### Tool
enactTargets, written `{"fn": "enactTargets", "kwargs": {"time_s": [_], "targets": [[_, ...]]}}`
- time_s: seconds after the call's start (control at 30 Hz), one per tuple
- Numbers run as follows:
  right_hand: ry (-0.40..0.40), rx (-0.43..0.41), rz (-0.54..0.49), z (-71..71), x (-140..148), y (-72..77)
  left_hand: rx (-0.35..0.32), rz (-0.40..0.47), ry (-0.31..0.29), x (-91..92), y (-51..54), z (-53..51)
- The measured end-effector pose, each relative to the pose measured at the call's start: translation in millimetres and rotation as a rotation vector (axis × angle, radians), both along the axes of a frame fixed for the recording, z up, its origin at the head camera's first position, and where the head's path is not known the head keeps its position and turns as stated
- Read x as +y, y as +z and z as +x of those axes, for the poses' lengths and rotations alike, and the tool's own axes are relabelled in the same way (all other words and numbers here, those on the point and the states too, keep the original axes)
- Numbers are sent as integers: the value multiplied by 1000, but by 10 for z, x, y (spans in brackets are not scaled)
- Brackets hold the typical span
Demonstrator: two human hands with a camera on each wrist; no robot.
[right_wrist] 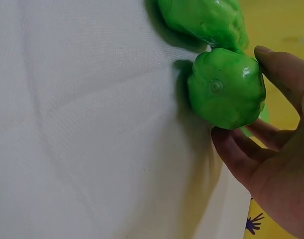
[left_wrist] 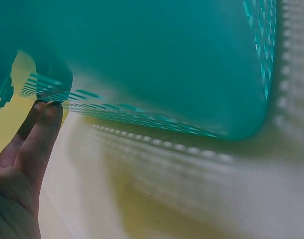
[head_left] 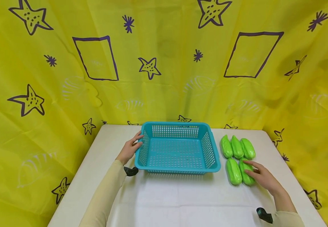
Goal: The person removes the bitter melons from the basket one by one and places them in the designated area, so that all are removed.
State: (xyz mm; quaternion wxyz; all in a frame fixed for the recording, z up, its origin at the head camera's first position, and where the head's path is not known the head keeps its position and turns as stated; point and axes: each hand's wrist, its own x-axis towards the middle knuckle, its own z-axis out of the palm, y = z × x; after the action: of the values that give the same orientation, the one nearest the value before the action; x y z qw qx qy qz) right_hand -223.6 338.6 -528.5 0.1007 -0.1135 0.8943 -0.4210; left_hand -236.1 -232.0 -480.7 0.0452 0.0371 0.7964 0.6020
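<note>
In the head view, a turquoise plastic basket with perforated walls stands on the white table. My left hand is at the basket's left side, and in the left wrist view its nearly straight fingers touch the outer wall. To the right of the basket lie several glossy green gourds, three behind and two in front. My right hand holds the front right gourd, which rests beside its neighbour; the thumb is on one side and the fingers on the other.
Yellow curtains with purple starfish drawings enclose the table at the back and both sides. The basket takes up the middle of the white tabletop. A dark strap piece shows at each wrist.
</note>
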Motion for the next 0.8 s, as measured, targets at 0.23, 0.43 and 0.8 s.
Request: {"fn": "enactTargets", "kwargs": {"time_s": [0.23, 0.43, 0.8], "targets": [[-32, 24, 41, 44, 14, 93, 13, -31, -13, 2, -8, -3], [-83, 59, 93, 47, -34, 224, 13, -17, 5, -31, -179, -90], [-77, 180, 49, 70, -363, 428, 133, -293, -17, -126, -253, -125]]}}
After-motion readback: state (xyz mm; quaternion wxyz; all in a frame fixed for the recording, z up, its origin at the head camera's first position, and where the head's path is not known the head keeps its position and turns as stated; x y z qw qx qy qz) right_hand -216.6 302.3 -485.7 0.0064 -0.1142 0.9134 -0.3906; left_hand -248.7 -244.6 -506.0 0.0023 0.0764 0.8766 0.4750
